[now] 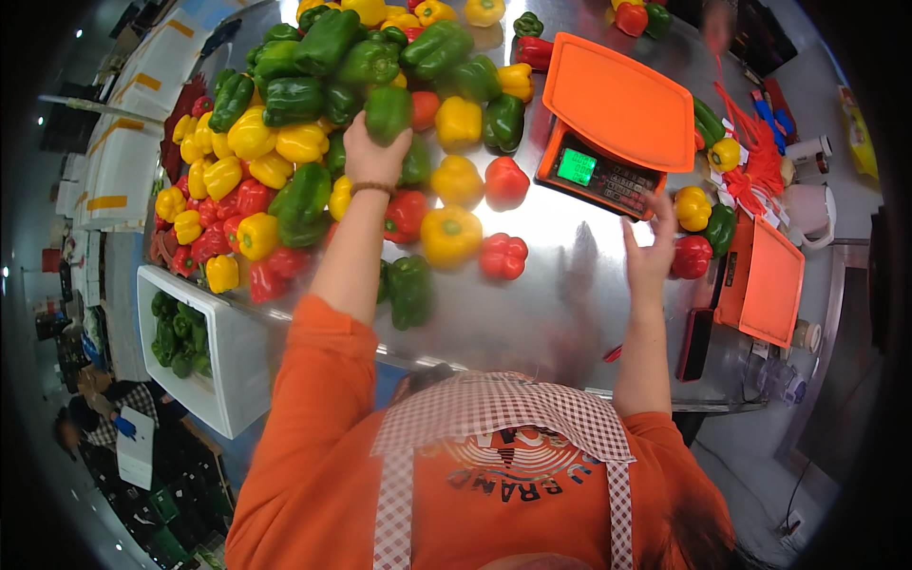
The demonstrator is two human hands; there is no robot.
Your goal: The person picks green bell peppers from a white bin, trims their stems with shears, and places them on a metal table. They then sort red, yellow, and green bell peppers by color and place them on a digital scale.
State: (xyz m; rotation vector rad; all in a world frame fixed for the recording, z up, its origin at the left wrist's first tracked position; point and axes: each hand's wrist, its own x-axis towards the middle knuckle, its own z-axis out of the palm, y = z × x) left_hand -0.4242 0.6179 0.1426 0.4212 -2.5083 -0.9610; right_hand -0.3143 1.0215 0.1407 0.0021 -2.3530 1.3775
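Note:
My left hand [375, 158] has its fingers around a green bell pepper [388, 114] at the near side of a large heap of green, yellow and red bell peppers. My right hand [650, 249] is raised with thumb and fingers apart, holding nothing. It is by the front edge of a digital scale [598, 171] with a lit green display. The scale's orange tray [620, 100] bears nothing. Between my hands, a yellow bell pepper [452, 236] and a red bell pepper [504, 256] lie loose on the steel table [527, 320].
A white foam box [242, 356] holding green peppers stands at the left. On the right are red netting [755, 157], a second orange scale [769, 281], a phone-like dark object [695, 345] and a white jug [809, 214]. A person [132, 420] holding a white panel is at the lower left.

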